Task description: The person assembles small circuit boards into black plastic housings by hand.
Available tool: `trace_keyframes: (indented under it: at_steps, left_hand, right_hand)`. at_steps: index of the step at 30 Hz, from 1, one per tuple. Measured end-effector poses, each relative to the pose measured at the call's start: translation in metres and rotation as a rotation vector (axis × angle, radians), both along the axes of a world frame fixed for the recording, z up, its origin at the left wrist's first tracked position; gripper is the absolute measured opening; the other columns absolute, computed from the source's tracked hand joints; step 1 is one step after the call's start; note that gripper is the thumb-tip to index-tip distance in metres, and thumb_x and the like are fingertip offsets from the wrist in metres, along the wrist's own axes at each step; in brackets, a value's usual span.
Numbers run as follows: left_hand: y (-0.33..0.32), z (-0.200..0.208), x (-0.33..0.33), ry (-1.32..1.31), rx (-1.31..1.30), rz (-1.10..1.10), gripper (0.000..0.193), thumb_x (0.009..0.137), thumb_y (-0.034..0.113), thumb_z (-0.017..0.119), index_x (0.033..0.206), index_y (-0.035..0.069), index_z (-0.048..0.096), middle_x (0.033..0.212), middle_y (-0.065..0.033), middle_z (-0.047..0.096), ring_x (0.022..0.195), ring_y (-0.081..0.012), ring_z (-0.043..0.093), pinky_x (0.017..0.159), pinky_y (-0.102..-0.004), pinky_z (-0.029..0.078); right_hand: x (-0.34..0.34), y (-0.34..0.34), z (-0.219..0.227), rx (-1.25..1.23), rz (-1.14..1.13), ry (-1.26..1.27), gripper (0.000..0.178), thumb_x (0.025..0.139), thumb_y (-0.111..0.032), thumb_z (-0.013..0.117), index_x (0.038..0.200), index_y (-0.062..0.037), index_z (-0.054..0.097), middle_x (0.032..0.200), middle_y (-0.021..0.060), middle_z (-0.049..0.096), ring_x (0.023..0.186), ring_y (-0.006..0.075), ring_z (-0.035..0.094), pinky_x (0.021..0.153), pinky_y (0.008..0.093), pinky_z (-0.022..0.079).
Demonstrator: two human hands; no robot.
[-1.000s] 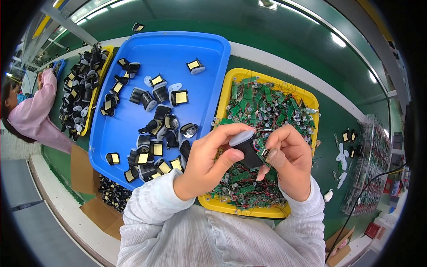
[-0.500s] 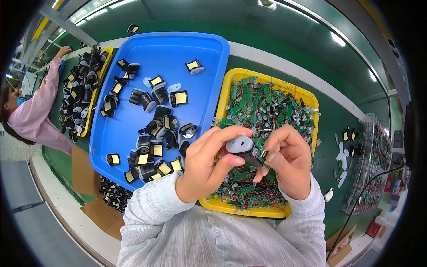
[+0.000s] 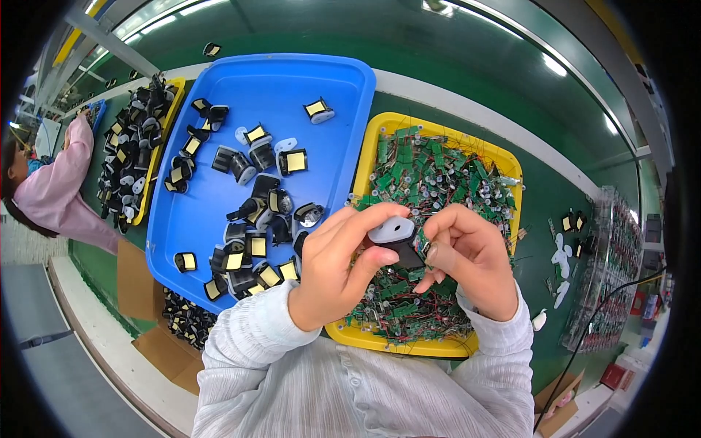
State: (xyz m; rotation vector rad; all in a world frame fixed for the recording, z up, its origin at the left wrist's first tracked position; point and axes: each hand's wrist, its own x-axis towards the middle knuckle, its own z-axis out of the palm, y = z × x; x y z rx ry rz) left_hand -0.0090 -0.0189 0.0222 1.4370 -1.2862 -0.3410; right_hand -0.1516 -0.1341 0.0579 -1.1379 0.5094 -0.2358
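Observation:
My left hand (image 3: pixel 339 266) grips a black plastic housing (image 3: pixel 406 255) with a grey oval end cap (image 3: pixel 392 230) that has a small dark hole. Against the housing's right end, my right hand (image 3: pixel 471 252) pinches a small green circuit board (image 3: pixel 421 241); most of it is hidden by the fingers. Both hands are above a yellow tray (image 3: pixel 516 219) heaped with green boards, thin wires and small pale round parts. Left of it, a blue tray (image 3: pixel 270 73) holds several similar black-and-grey housings (image 3: pixel 294 160) with pale yellow pads.
Another yellow tray (image 3: pixel 155 171) full of housings stands at the far left, near a person in a pink sleeve (image 3: pixel 55 171). A cardboard box (image 3: pixel 157 343) of black parts is below. White pieces (image 3: pixel 561 255) and stacked clear trays (image 3: pixel 606 270) lie right, with a black cable (image 3: pixel 591 328).
My right hand has shifted slightly left and its fingers have closed in on the housing's end. The housing has tilted a little. The other person's arm has drawn down.

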Motion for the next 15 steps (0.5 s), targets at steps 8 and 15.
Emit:
trace_keyframes:
  at_steps: [8,15]
  left_hand:
    - [-0.006,-0.003,0.003,-0.044,-0.065,-0.111,0.049,0.079,0.024,0.061,0.118,-0.002,0.049,0.098,-0.0136,0.06,0.08,-0.0258,0.056,0.072,-0.0333,0.044]
    - [-0.011,-0.005,-0.004,0.118,-0.09,-0.136,0.054,0.082,0.022,0.057,0.126,-0.004,0.04,0.114,-0.0193,0.054,0.1,-0.032,0.053,0.087,-0.0375,0.039]
  right_hand:
    - [-0.001,0.011,-0.01,-0.099,-0.013,-0.069,0.005,0.081,0.0,0.057,0.086,0.0018,0.055,0.076,0.0057,0.054,0.063,0.0102,0.057,0.058,0.0241,0.052]
    - [0.001,0.016,-0.016,-0.831,-0.115,-0.069,0.008,0.075,0.003,0.061,0.082,0.0008,0.059,0.07,0.0085,0.054,0.057,0.0167,0.058,0.051,0.0256,0.045]
